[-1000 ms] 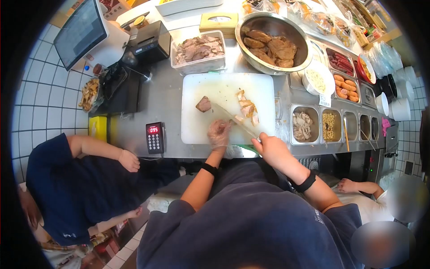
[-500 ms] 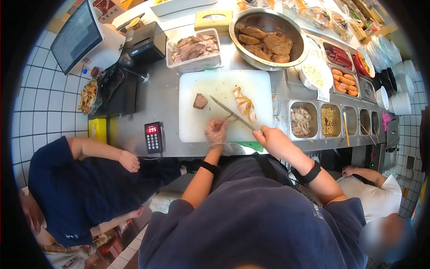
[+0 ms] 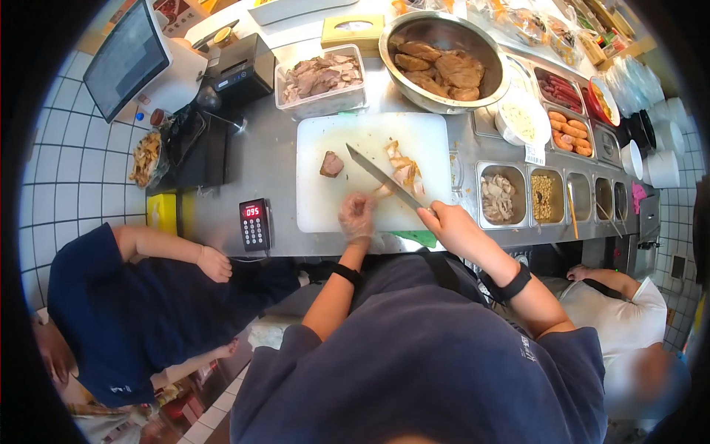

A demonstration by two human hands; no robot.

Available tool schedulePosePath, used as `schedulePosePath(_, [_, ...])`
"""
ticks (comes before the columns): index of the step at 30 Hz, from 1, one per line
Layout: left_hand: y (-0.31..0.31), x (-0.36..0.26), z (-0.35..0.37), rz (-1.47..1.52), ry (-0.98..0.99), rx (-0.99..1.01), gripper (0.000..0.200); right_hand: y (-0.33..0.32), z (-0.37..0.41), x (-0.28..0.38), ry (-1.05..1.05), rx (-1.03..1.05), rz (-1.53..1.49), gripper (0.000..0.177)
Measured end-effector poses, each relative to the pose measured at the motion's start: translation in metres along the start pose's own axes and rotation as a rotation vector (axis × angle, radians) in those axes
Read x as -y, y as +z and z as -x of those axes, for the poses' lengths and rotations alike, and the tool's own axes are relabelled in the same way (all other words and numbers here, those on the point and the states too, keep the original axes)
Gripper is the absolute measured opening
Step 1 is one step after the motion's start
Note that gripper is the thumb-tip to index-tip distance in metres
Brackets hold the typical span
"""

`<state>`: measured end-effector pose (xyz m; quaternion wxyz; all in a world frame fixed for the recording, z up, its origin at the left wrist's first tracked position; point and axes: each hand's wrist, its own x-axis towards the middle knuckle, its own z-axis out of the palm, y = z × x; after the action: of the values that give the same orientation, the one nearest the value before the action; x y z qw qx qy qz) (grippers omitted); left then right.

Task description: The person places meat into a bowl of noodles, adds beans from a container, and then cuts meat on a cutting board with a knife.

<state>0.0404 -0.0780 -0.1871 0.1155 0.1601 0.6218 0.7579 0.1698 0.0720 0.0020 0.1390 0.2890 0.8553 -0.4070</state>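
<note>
My right hand point(image 3: 452, 226) grips a knife point(image 3: 379, 175), its blade slanting up and left over the white cutting board point(image 3: 318, 203). Beside the blade, on its right, lie cut pieces of browned meat point(image 3: 403, 169). A small meat chunk point(image 3: 331, 164) sits apart to the left. My left hand point(image 3: 357, 216), in a clear plastic glove, rests at the board's near edge with fingers curled together. Whatever its fingers may hold is hidden. Another bit of meat point(image 3: 383, 191) lies between the left hand and the blade.
Behind the board stand a plastic tub point(image 3: 322, 103) of sliced meat and a steel bowl point(image 3: 414, 100) of large meat pieces. Metal food pans point(image 3: 529, 214) line the right. A keypad point(image 3: 254, 224) lies left. One co-worker point(image 3: 148, 311) stands left, another point(image 3: 621, 311) right.
The knife has shifted slightly up, showing more of the blade's flat side. My left hand stays nearly in place. The strip of meat near its fingers now lies closer to the blade.
</note>
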Motion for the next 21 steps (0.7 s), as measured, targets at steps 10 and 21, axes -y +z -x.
schedulePosePath(10, [-0.005,0.011,-0.005,-0.245,0.161,0.034,0.017,0.050,-0.013,-0.006,-0.124,-0.111,0.250,0.044])
schedulePosePath(21, [-0.001,-0.003,-0.004,-0.404,0.285,0.130,0.017,-0.007,-0.007,-0.003,-0.015,-0.015,0.012,0.048])
